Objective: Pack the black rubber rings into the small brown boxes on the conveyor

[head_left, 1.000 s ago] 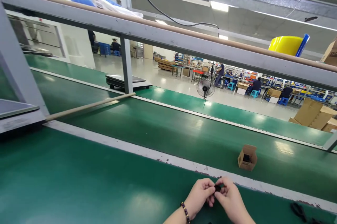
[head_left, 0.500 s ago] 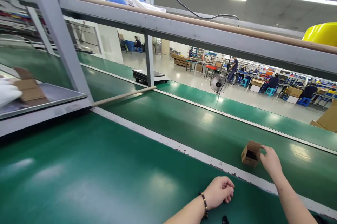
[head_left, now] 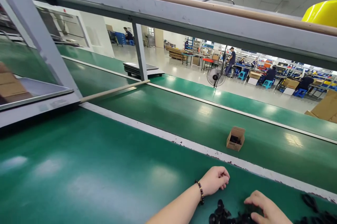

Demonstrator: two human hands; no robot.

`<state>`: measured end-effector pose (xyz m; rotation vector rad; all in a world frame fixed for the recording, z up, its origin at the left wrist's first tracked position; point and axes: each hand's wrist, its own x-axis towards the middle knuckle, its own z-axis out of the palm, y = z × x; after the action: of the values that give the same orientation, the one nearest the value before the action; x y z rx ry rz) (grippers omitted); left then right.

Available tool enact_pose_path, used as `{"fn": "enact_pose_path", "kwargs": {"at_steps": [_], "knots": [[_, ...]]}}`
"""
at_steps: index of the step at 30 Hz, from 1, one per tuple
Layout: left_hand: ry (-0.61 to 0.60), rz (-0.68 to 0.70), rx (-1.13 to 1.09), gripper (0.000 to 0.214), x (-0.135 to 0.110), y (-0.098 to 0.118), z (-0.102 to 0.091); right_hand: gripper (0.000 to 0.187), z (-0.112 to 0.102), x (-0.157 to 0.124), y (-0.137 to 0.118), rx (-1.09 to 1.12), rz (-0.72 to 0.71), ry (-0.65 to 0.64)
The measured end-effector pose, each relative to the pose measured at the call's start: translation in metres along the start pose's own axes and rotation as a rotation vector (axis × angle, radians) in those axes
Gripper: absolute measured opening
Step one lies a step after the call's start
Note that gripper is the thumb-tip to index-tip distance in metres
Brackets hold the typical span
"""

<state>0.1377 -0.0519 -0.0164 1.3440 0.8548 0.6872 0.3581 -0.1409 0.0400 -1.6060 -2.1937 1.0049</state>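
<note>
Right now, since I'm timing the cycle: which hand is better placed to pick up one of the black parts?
Probably the right hand: its fingers lie on the black parts. The left hand rests curled on the green table, apart from them.

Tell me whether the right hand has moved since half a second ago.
Yes. The right hand has drawn back from the small cardboard box, across the white strip to the near side, by the black parts.
</note>
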Motion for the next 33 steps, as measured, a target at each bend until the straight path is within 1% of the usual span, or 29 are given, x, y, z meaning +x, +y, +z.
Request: {"fn": "enact_pose_path", "kwargs": {"at_steps": [2,4,7,11,13,15,16,18,21,23,26,28,30,33], "knots": [[-0.005,-0.003,-0.004,0.018,-0.001,0.001,-0.001,0.041,0.005,0.002,0.0,0.008,-0.021,-0.041],[-0.007,-0.006,-0.002,0.018,-0.001,0.003,-0.002,0.036,0.014,0.009,0.001,0.001,-0.039,-0.021],[-0.004,-0.007,0.019,0.015,-0.002,0.004,-0.003,0.022,0.025,0.021,0.003,-0.014,-0.041,0.062],[-0.014,-0.017,0.11,0.014,-0.006,0.007,0.002,0.017,0.031,0.029,0.004,0.023,0.016,0.234],[-0.058,-0.017,0.119,0.016,-0.01,0.01,0.006,0.017,0.032,0.032,0.002,0.036,0.041,0.323],[-0.11,-0.007,0.103,0.02,-0.014,0.014,0.011,0.016,0.035,0.037,-0.004,0.042,0.047,0.374],[-0.117,0.003,0.11,0.021,-0.016,0.016,0.013,0.016,0.037,0.039,-0.008,0.042,0.046,0.388],[-0.077,0.038,0.175,0.018,-0.019,0.019,0.016,0.015,0.041,0.044,-0.017,0.065,0.031,0.403],[0.02,0.074,0.258,0.004,-0.019,0.02,0.015,0.013,0.045,0.046,-0.023,0.175,-0.023,0.414],[0.043,0.055,0.223,0.005,-0.017,0.018,0.013,0.013,0.046,0.044,-0.021,0.208,-0.078,0.461],[0.021,-0.019,0.117,0.009,-0.013,0.014,0.012,0.014,0.047,0.041,-0.01,0.114,-0.176,0.611],[-0.017,-0.056,0.054,0.015,-0.012,0.012,0.012,0.019,0.049,0.04,-0.004,0.021,-0.241,0.682],[-0.039,-0.066,-0.005,0.019,-0.012,0.011,0.012,0.024,0.052,0.04,-0.003,-0.061,-0.307,0.689],[-0.046,-0.066,-0.09,0.026,-0.013,0.014,0.011,0.029,0.055,0.042,-0.007,-0.152,-0.405,0.642]]}}
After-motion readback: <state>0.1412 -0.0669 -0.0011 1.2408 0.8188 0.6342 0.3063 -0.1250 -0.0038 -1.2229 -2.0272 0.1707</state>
